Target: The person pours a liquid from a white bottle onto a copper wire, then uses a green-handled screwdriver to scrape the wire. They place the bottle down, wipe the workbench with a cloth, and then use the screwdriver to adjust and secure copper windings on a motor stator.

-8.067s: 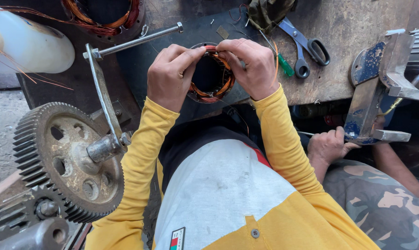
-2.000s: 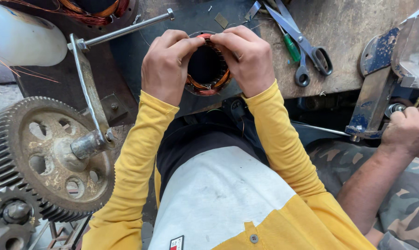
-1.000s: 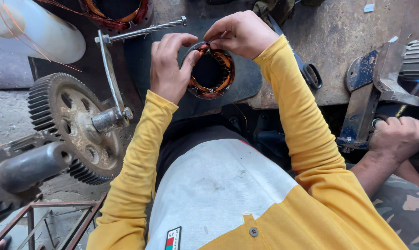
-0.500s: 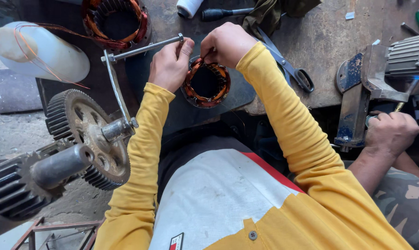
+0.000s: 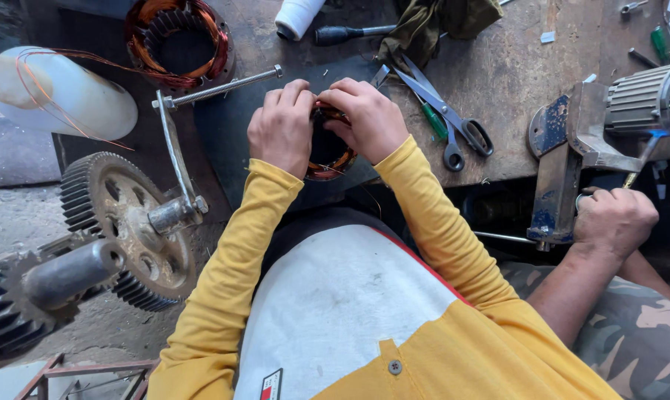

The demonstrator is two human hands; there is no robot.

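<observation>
While the workbench [image 5: 513, 111] stretched across the top of our view, the biggest thing near us was the toothed gear wheel [image 5: 131, 222] on its shaft at our left, with a bent crank handle [image 5: 173, 148] rising from its hub. Beyond it lay a white plastic jug [image 5: 61, 96] trailing loose copper wire, and a large wound motor coil [image 5: 178, 41] sat at the far left of the bench. To our right, another person's hand [image 5: 615, 220] was closed around a tool at a small grey motor [image 5: 646, 96] clamped in a blue bracket [image 5: 557, 170]. Scissors [image 5: 446, 118] and a green-handled screwdriver [image 5: 433, 122] lay together just right of our hands.

We held the small copper-wound coil [image 5: 327, 152] at the near edge of the bench, between both hands. Our left hand [image 5: 282, 126] wrapped its left side, and our right hand [image 5: 365, 115] curled over its top, fingertips pressed at the upper rim. We judged that we were tucking or seating the windings there. A next move would have called for a firm hold with the left and fine fingertip pressure with the right, lest the thin wire kink.
</observation>
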